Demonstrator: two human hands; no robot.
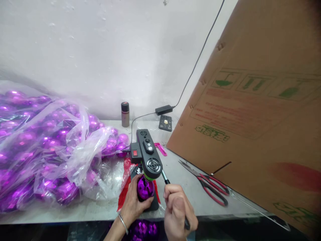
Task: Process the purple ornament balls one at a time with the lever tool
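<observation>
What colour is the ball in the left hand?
The ball is shiny purple, clearest in head view.

The surface before me is a white-topped table [112,209], bearing at my left a clear plastic bag [82,144] filled with shiny purple balls [51,144], and at the back, near the wall, a small bottle with a black cap [125,115] and a dark flat item [165,123]. I record a black device [147,150] standing near the middle, red material [124,197] showing beneath it, and a pink plastic piece [161,149] beside it. To its right lie open scissors [212,185] with red and black handles, next to a large cardboard box [250,117].
</observation>
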